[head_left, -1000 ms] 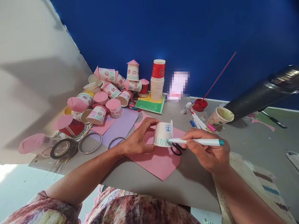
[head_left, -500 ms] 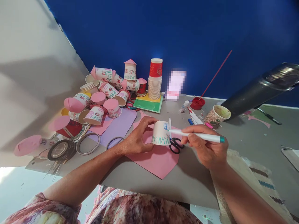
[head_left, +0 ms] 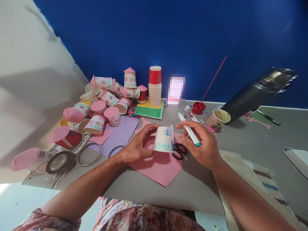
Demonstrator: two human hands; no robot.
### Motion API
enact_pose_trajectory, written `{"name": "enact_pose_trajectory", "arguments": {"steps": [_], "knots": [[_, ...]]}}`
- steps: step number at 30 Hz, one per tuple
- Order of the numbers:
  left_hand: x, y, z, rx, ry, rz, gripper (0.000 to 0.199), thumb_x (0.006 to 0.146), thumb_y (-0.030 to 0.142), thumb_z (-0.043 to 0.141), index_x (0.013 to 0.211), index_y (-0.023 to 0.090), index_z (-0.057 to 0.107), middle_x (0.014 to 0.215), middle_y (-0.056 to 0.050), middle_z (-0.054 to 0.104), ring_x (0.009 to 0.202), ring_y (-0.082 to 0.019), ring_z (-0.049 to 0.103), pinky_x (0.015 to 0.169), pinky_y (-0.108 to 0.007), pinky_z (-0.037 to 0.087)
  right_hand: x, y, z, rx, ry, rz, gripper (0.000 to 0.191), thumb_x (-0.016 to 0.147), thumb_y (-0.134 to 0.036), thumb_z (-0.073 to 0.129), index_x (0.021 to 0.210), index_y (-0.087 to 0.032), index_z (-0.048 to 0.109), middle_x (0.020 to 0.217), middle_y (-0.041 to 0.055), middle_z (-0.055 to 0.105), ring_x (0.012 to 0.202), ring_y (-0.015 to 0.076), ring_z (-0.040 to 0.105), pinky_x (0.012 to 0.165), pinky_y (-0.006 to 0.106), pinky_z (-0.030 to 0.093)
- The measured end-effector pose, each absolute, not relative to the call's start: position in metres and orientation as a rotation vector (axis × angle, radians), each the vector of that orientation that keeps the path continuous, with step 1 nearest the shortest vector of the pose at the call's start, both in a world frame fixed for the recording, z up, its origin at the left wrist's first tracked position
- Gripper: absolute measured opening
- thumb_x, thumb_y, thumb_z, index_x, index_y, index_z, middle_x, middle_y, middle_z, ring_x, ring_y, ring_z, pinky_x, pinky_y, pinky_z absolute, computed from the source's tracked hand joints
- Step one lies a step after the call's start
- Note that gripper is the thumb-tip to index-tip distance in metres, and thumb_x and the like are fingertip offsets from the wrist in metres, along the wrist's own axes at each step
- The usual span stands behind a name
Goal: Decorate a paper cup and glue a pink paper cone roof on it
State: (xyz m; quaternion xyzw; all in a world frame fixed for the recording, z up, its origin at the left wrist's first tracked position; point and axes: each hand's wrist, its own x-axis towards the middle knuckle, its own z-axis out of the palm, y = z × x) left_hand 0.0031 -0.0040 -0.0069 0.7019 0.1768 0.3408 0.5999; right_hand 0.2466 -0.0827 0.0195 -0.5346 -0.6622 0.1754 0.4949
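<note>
My left hand grips a white paper cup turned upside down, thumb and fingers around its left side. The cup carries a blue window drawing near its top and a green zigzag of grass along the rim. To the right, apart from the cup, my right hand holds a white marker with teal ends, slanted between the fingers. A slim white pen partly shows behind the cup's right side. Pink paper lies beneath the cup, and black scissors rest beside it.
At the left is a pile of decorated cups with pink paper tops, near tape rolls. A cup stack stands at the back. Behind my right hand are a red pot, a patterned cup and a black flask.
My right hand has drawn the marker away from the cup and tilted it, so its tip now points up and left. The cup stays in my left hand. The whole view has shifted slightly.
</note>
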Motion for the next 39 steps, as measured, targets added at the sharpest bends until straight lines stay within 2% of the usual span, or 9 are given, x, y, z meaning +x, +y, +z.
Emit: {"name": "enact_pose_trajectory", "arguments": {"steps": [5,8,12,16,19,23,28,33,39], "knots": [[-0.001,-0.008,-0.004,1.987,0.51,0.805,0.079,0.069,0.012,0.079,0.14,0.03,0.049,0.141,-0.011,0.052,0.133,-0.034,0.051,0.11,-0.053,0.05,0.244,-0.084,0.021,-1.295,-1.821,0.477,0.068,0.074,-0.041,0.09,0.135,-0.028,0.062,0.124,0.0102,0.071,0.103,0.0276,0.069,0.084,0.039,0.061],[0.0,-0.012,0.001,2.189,0.492,0.809,0.082,0.068,0.017,0.081,0.142,0.029,0.047,0.137,-0.012,0.053,0.128,-0.035,0.052,0.109,-0.055,0.049,0.241,-0.084,0.019,-1.277,-1.96,0.496,0.082,0.069,-0.039,0.094,0.142,-0.03,0.058,0.126,0.0123,0.068,0.112,0.0321,0.066,0.084,0.042,0.062],[0.0,-0.015,0.001,2.193,0.492,0.881,0.093,0.072,0.025,0.085,0.152,0.032,0.039,0.14,-0.013,0.05,0.128,-0.035,0.052,0.111,-0.057,0.047,0.241,-0.083,0.015,-1.245,-1.972,0.521,0.078,0.072,-0.038,0.092,0.142,-0.029,0.058,0.128,0.0127,0.067,0.118,0.0329,0.064,0.089,0.044,0.061],[0.0,-0.013,-0.004,1.846,0.461,0.853,0.105,0.075,0.032,0.089,0.16,0.037,0.027,0.155,-0.013,0.041,0.146,-0.036,0.042,0.118,-0.056,0.042,0.246,-0.083,0.013,-1.162,-1.73,0.684,0.073,0.075,-0.046,0.09,0.138,-0.029,0.058,0.138,0.0117,0.066,0.126,0.0313,0.064,0.102,0.045,0.056],[0.005,-0.012,-0.005,1.554,0.373,0.784,0.095,0.074,0.031,0.091,0.154,0.033,0.04,0.157,-0.014,0.045,0.15,-0.037,0.041,0.116,-0.053,0.045,0.247,-0.08,0.009,-1.05,-1.519,0.789,0.075,0.076,-0.052,0.089,0.138,-0.027,0.056,0.138,0.013,0.069,0.126,0.0301,0.066,0.105,0.044,0.054],[0.008,-0.01,-0.004,1.39,0.339,0.748,0.078,0.075,0.027,0.089,0.144,0.028,0.052,0.152,-0.015,0.054,0.143,-0.035,0.051,0.114,-0.051,0.046,0.25,-0.075,0.004,-1.042,-1.449,0.88,0.076,0.075,-0.058,0.088,0.138,-0.028,0.055,0.138,0.0141,0.069,0.125,0.0302,0.067,0.104,0.044,0.055],[-0.001,-0.007,0.001,1.87,0.531,0.9,0.078,0.073,0.022,0.083,0.144,0.029,0.052,0.14,-0.012,0.056,0.131,-0.033,0.054,0.111,-0.053,0.048,0.25,-0.076,0.003,-1.203,-1.669,0.807,0.08,0.076,-0.044,0.09,0.145,-0.032,0.05,0.151,0.0124,0.059,0.139,0.0335,0.056,0.116,0.051,0.046],[-0.004,-0.008,0.004,2.216,0.546,0.849,0.086,0.07,0.023,0.08,0.149,0.025,0.046,0.13,-0.013,0.054,0.123,-0.035,0.054,0.107,-0.058,0.05,0.242,-0.081,0.009,-1.317,-1.839,0.7,0.079,0.076,-0.03,0.087,0.147,-0.031,0.052,0.147,0.0128,0.056,0.135,0.0342,0.058,0.113,0.051,0.05],[-0.003,-0.009,0.0,2.03,0.521,0.825,0.107,0.075,0.036,0.088,0.162,0.033,0.026,0.156,-0.016,0.041,0.145,-0.038,0.043,0.118,-0.061,0.043,0.246,-0.08,0.006,-1.162,-1.694,0.762,0.076,0.075,-0.033,0.091,0.142,-0.031,0.055,0.143,0.0108,0.063,0.132,0.0304,0.061,0.112,0.045,0.051]]}}
